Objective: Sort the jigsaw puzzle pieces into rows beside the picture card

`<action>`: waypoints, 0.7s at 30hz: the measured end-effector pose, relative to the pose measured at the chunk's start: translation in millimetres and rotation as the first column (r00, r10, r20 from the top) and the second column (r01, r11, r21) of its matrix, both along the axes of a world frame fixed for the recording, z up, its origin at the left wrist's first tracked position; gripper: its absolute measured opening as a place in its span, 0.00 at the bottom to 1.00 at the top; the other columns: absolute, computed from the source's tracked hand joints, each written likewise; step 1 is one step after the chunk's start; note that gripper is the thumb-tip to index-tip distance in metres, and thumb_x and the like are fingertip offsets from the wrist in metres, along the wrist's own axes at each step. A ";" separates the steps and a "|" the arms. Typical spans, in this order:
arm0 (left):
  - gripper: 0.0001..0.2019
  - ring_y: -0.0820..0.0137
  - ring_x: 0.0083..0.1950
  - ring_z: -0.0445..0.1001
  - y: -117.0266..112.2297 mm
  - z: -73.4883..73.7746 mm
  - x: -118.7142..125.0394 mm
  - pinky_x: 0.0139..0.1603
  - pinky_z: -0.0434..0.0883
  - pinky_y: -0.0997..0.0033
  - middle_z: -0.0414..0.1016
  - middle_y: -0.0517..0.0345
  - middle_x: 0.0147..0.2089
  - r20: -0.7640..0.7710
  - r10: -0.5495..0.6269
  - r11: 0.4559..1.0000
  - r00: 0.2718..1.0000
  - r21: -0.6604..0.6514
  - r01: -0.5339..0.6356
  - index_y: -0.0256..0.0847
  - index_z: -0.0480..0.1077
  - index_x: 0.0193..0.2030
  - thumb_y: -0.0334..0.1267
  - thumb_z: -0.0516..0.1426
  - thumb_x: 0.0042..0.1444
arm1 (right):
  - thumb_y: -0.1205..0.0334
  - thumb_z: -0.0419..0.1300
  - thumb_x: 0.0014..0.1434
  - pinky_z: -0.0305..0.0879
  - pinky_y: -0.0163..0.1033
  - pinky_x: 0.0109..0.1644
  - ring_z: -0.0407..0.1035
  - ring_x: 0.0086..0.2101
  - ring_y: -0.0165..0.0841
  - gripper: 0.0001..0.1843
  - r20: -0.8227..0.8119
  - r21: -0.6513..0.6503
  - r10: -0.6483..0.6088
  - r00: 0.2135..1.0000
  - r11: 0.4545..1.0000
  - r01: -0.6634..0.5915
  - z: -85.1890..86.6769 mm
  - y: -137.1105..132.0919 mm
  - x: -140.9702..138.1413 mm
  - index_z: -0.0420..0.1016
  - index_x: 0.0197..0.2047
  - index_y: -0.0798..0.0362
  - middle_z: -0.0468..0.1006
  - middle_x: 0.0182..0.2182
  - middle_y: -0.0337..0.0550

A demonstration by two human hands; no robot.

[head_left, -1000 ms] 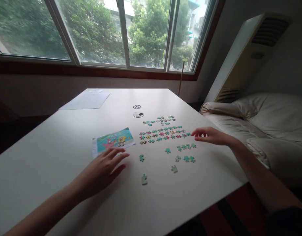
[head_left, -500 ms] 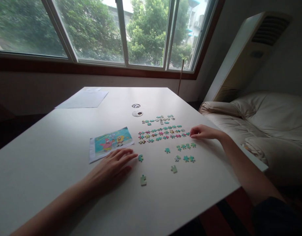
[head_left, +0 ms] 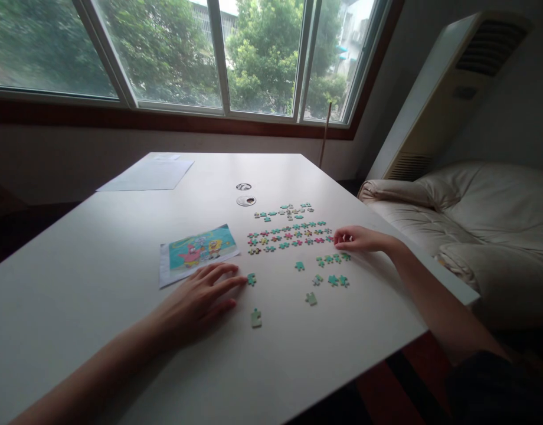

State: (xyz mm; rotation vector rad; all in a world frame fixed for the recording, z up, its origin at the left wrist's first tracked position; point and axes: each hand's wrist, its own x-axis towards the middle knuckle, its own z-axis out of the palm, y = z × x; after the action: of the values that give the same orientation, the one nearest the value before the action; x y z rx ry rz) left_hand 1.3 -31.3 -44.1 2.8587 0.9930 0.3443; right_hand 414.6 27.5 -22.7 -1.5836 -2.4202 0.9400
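My left hand [head_left: 209, 293] lies flat on the table with its fingers stretched out. Its index fingertip reaches the edge of a teal puzzle piece [head_left: 251, 279]. A green puzzle piece [head_left: 256, 319] lies nearer to me. Under the left fingers' far side is a picture sheet [head_left: 200, 252] with cartoon figures. My right hand [head_left: 360, 239] is at the right end of the rows of puzzle pieces [head_left: 297, 242], its fingers bent together. Its fingertips are on a small puzzle piece [head_left: 330, 239] at the end of one row, partly hidden by them.
Several loose pieces [head_left: 337, 281] lie in front of the right hand. Farther back are more pieces [head_left: 284, 212], two round discs [head_left: 246, 200] and a paper sheet [head_left: 147, 176]. Beyond the white table's [head_left: 98, 260] right edge stands a sofa [head_left: 475, 212].
My right hand has moved slightly left, and the puzzle piece at its fingertips has slid closer to its row. My left hand stays in place. The view has shifted a little.
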 end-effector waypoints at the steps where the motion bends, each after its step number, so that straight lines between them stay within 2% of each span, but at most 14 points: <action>1: 0.17 0.60 0.54 0.62 0.3 -0.1 0.1 0.52 0.64 0.57 0.62 0.51 0.56 -0.002 0.000 1.000 1.000 -0.003 0.000 0.49 0.62 0.55 0.41 0.47 0.58 | 0.48 0.53 0.51 0.59 0.34 0.32 0.63 0.28 0.30 0.19 -0.004 0.006 0.006 1.000 1.000 -0.006 -0.7 -0.6 -2.2 0.69 0.36 0.56 0.72 0.29 0.43; 6: 0.18 0.60 0.53 0.62 0.7 -0.7 -0.9 0.52 0.63 0.57 0.62 0.52 0.56 0.013 -0.011 1.000 1.000 -0.006 0.011 0.50 0.61 0.55 0.43 0.48 0.58 | 0.47 0.51 0.53 0.58 0.33 0.31 0.60 0.27 0.28 0.20 -0.010 0.010 0.019 1.000 1.000 -0.019 -3.3 -1.5 -7.5 0.68 0.35 0.56 0.69 0.27 0.41; 14: 0.20 0.57 0.56 0.59 -0.7 -1.2 -2.6 0.53 0.61 0.55 0.59 0.53 0.58 -0.048 -0.013 1.000 0.999 -0.012 0.012 0.55 0.57 0.58 0.44 0.48 0.57 | 0.49 0.51 0.54 0.59 0.33 0.32 0.61 0.28 0.29 0.18 0.013 0.040 0.042 0.999 0.998 -0.042 -0.5 -3.3 -9.5 0.68 0.35 0.56 0.69 0.28 0.42; 18: 0.20 0.57 0.56 0.59 0.1 -1.4 -3.0 0.53 0.61 0.55 0.59 0.53 0.58 -0.047 -0.008 1.000 0.999 -0.011 0.008 0.55 0.57 0.58 0.44 0.48 0.57 | 0.48 0.54 0.53 0.60 0.33 0.33 0.62 0.30 0.29 0.19 0.002 -0.017 0.112 0.994 0.994 -0.112 5.9 -10.1 -16.8 0.69 0.39 0.56 0.69 0.31 0.43; 21: 0.20 0.57 0.56 0.60 0.9 -2.8 -3.5 0.53 0.61 0.56 0.60 0.54 0.58 -0.027 -0.012 1.000 1.000 -0.002 0.012 0.55 0.58 0.57 0.45 0.48 0.57 | 0.48 0.57 0.50 0.60 0.32 0.33 0.61 0.30 0.28 0.21 0.013 -0.008 0.162 0.987 0.987 -0.162 9.4 -14.6 -23.1 0.69 0.41 0.55 0.68 0.31 0.42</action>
State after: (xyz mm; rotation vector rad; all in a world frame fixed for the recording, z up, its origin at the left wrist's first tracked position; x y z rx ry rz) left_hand -2.2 -30.4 -47.0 2.8740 0.9799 0.3044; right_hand 391.4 12.9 -13.3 -1.4164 -2.5899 0.9669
